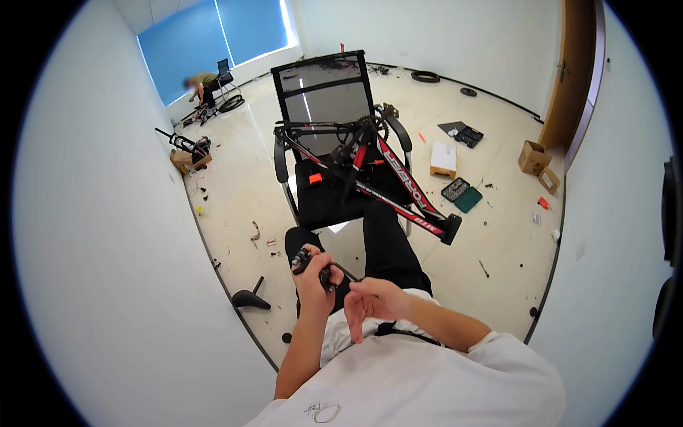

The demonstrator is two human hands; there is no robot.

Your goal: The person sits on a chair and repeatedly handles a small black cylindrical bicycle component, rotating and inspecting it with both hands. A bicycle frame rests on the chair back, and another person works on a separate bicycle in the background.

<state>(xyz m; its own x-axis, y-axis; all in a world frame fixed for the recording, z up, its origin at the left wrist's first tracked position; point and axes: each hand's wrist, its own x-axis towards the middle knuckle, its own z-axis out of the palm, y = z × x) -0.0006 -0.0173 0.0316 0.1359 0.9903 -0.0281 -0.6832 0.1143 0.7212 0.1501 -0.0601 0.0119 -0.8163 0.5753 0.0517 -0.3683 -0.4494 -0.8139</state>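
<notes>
My left hand [316, 279] is closed around a dark multi-tool [302, 262] with grey metal parts at its end; it looks like a folding hex key set. A thin dark rod reaches from it towards my right hand [370, 300]. The right hand's fingers are stretched out and hang loosely, with its thumb side close to the rod's tip; whether they touch I cannot tell. Ahead of my knees, a black, red and white bicycle frame [407, 178] lies across the armrests and seat of a black mesh office chair [331, 206]. A chainring [377, 128] shows on the frame.
On the right floor are an open green tool case [467, 198], a white-topped box [443, 158], a black case [468, 136] and cardboard boxes [532, 158]. A bicycle saddle [250, 299] and fork [183, 144] lie left. At the far left another person [205, 84] bends over bicycle parts.
</notes>
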